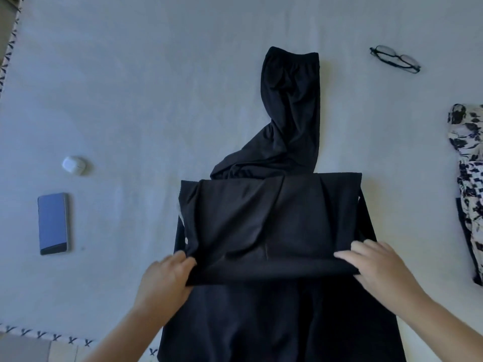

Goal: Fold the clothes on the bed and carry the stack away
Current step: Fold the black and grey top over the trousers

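A black garment (269, 226) lies in the middle of the pale bed sheet (130, 100), with a folded panel across it. A narrower black part (292, 108) with an elastic band stretches away toward the far side. My left hand (167, 275) grips the near left corner of the folded panel. At the near right corner, my right hand (376, 267) holds the fold, fingers on top of the cloth. The garment's lower part hangs toward me over the bed edge.
A black-and-white floral garment (467, 178) lies at the right edge. Black-framed glasses (394, 58) rest at the far right. A phone (53, 223) and a white earbud case (74, 165) lie on the left. A patterned sheet border (47, 335) runs along the near-left edge.
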